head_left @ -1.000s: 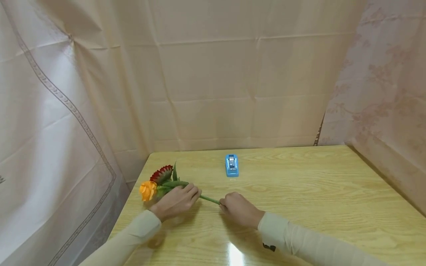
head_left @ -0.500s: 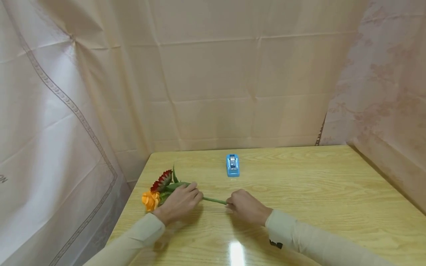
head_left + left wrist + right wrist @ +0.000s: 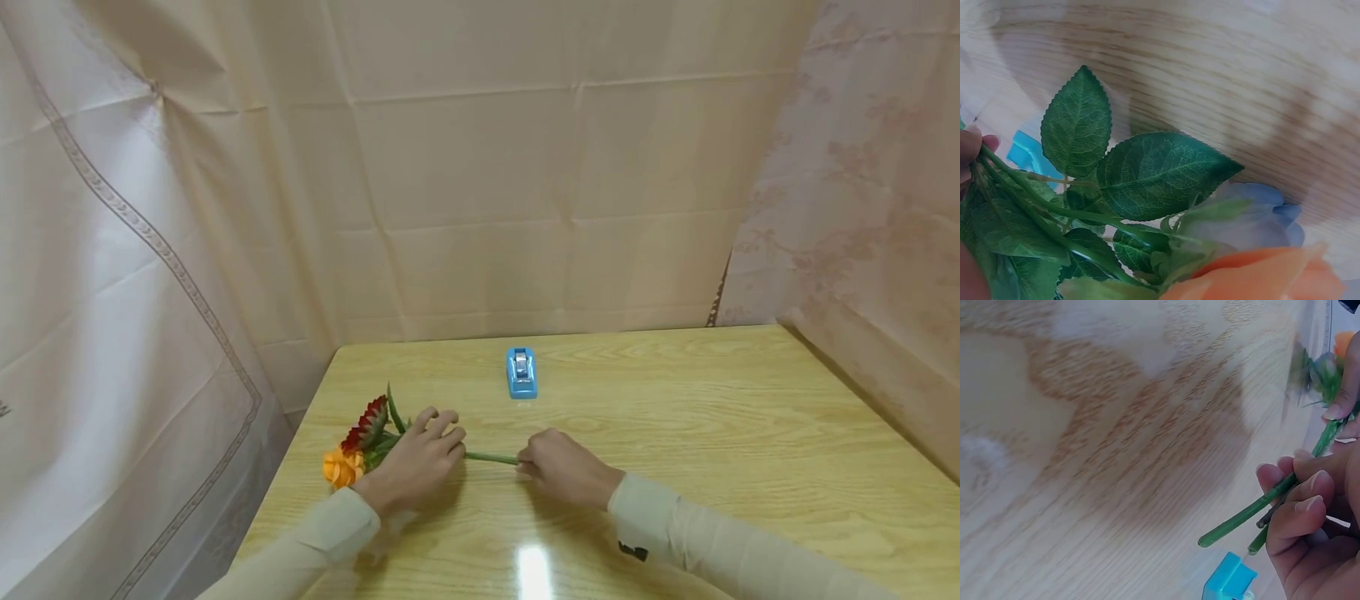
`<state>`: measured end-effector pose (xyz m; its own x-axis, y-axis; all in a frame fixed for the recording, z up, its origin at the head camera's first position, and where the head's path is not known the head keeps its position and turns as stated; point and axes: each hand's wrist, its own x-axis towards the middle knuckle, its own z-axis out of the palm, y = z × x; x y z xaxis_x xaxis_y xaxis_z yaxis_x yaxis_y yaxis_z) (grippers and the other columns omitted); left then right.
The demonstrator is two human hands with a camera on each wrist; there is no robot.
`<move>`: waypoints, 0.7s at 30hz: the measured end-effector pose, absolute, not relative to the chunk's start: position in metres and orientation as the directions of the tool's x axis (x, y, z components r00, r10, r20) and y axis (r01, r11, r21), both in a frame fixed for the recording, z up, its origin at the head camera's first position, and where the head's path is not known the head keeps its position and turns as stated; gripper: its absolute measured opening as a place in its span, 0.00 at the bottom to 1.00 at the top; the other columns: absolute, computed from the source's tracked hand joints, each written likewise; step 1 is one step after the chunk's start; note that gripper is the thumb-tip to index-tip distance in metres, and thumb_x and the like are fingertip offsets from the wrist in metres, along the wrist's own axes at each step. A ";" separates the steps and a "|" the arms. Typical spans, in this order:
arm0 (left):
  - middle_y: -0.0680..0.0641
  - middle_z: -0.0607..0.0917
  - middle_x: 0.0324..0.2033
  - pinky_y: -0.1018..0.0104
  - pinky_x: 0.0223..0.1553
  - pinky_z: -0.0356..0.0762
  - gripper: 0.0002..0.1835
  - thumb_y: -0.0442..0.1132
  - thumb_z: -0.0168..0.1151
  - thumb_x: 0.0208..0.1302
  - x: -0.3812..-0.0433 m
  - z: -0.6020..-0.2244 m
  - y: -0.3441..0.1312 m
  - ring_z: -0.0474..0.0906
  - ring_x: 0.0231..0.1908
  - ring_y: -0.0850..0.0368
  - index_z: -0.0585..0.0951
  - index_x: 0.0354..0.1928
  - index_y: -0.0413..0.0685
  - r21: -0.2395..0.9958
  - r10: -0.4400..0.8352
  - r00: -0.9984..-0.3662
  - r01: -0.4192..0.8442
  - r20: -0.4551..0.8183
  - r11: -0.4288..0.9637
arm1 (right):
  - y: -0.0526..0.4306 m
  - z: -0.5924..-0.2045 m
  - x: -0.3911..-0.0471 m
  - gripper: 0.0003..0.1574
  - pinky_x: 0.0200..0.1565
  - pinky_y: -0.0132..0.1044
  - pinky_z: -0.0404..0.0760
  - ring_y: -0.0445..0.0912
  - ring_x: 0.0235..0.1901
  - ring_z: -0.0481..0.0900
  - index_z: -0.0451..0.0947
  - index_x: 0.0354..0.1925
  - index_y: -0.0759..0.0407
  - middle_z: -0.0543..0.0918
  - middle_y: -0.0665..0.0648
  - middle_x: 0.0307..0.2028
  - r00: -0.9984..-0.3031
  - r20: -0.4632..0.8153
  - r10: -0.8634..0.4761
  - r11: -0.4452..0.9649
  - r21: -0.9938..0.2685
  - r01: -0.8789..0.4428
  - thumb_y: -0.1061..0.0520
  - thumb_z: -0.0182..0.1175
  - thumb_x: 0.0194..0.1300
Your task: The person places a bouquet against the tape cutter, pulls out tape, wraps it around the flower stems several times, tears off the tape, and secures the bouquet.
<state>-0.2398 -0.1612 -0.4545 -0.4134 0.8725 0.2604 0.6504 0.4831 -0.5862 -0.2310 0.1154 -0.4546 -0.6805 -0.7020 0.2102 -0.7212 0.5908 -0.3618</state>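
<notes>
A small bunch of flowers hangs over the table, with an orange rose [image 3: 343,468], a dark red flower [image 3: 365,425] and green leaves [image 3: 1166,175]. A pale bluish flower [image 3: 1260,212] shows beside the orange one in the left wrist view. My left hand [image 3: 420,462] pinches the stems just below the leaves, some fingers raised and spread. Near the lower ends, my right hand [image 3: 566,468] grips the green stems [image 3: 1241,519] between thumb and curled fingers. Several cut ends stick out past it, one longer than the others.
Beyond the hands, a blue tape dispenser [image 3: 521,373] stands near the back of the wood-grain table [image 3: 712,417]. Beige cloth [image 3: 465,167] hangs behind the table, and more cloth hangs at both sides. A light reflects off the table's front part.
Both hands have shifted a little right and toward me with the flowers. The flower heads have tipped lower, and fingers of my left hand have lifted and spread.
</notes>
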 end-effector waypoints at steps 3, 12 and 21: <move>0.52 0.83 0.49 0.51 0.59 0.66 0.04 0.36 0.65 0.66 -0.238 -0.453 -0.158 0.70 0.58 0.48 0.87 0.39 0.52 -0.590 0.871 -0.425 0.647 0.247 0.483 | 0.118 -0.455 -0.231 0.05 0.25 0.24 0.74 0.32 0.20 0.68 0.88 0.34 0.64 0.81 0.48 0.21 -0.671 0.218 -0.709 0.583 -0.354 -0.731 0.64 0.67 0.68; 0.51 0.81 0.55 0.49 0.62 0.66 0.05 0.41 0.66 0.67 -0.229 -0.448 -0.148 0.68 0.60 0.48 0.88 0.41 0.53 -0.562 0.856 -0.484 0.663 0.182 0.494 | 0.127 -0.457 -0.231 0.05 0.28 0.24 0.75 0.31 0.23 0.71 0.88 0.34 0.62 0.80 0.46 0.22 -0.650 0.232 -0.724 0.572 -0.327 -0.753 0.63 0.67 0.68; 0.51 0.80 0.59 0.47 0.64 0.64 0.11 0.48 0.63 0.68 -0.221 -0.447 -0.138 0.66 0.64 0.48 0.89 0.44 0.54 -0.527 0.843 -0.521 0.684 0.131 0.505 | 0.138 -0.462 -0.231 0.04 0.29 0.25 0.75 0.31 0.25 0.70 0.89 0.36 0.61 0.78 0.45 0.24 -0.635 0.233 -0.736 0.569 -0.296 -0.768 0.63 0.68 0.68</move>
<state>-0.2209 -0.1380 -0.4469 -0.5210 0.8434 0.1312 0.6842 0.5046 -0.5265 -0.2312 0.1380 -0.4618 -0.6353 -0.7361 0.2334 -0.7675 0.5686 -0.2960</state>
